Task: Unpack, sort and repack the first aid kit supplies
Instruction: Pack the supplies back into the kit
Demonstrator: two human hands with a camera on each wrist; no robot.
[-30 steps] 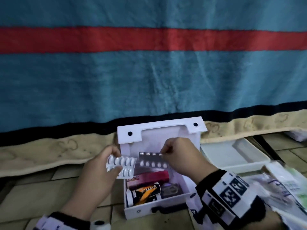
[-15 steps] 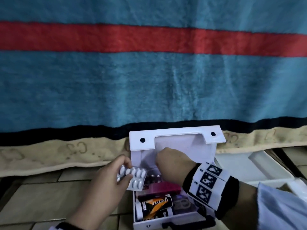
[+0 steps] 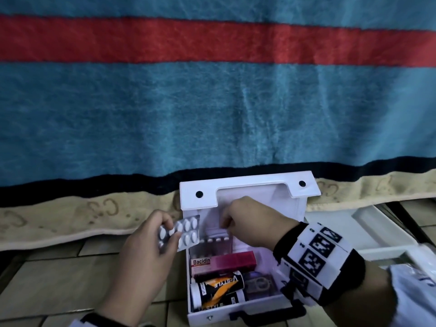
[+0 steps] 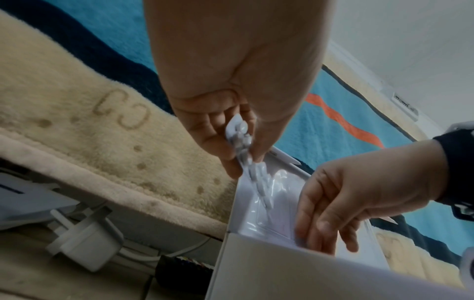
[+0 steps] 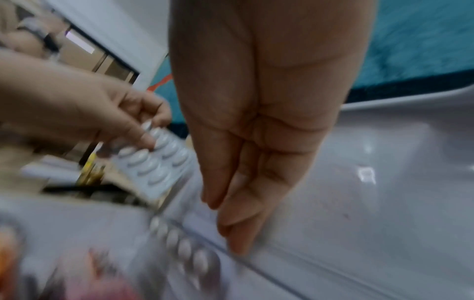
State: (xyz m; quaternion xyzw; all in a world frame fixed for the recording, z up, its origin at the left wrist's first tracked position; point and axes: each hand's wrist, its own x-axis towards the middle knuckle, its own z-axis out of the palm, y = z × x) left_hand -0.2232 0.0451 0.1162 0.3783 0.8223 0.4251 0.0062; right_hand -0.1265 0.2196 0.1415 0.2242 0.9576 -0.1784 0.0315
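Observation:
The white first aid box (image 3: 236,313) stands open on the floor, its lid (image 3: 247,185) upright. My left hand (image 3: 168,232) pinches a blister pack of white oval tablets (image 3: 186,232) just left of the lid; the same pack (image 4: 246,154) shows edge-on in the left wrist view. My right hand (image 3: 225,226) reaches inside at the back. Its fingers (image 5: 231,223) are straight and touch the lid's inner face, next to a second blister strip (image 3: 217,243) standing there. In front lie a pink Bacidin carton (image 3: 223,261), black and orange V-Style tubes (image 3: 219,286) and a dark packet (image 3: 258,283).
A blue blanket with a red stripe (image 3: 212,114) and a beige hem hangs behind the box. A white tray (image 3: 368,234) lies to the right, with clear packaging (image 3: 420,274) at the right edge. Tiled floor (image 3: 47,279) lies to the left. A white plug adapter (image 4: 84,245) sits under the blanket edge.
My right hand brought the second blister strip down into the back of the box and let go of it. My left hand kept its pack beside the lid.

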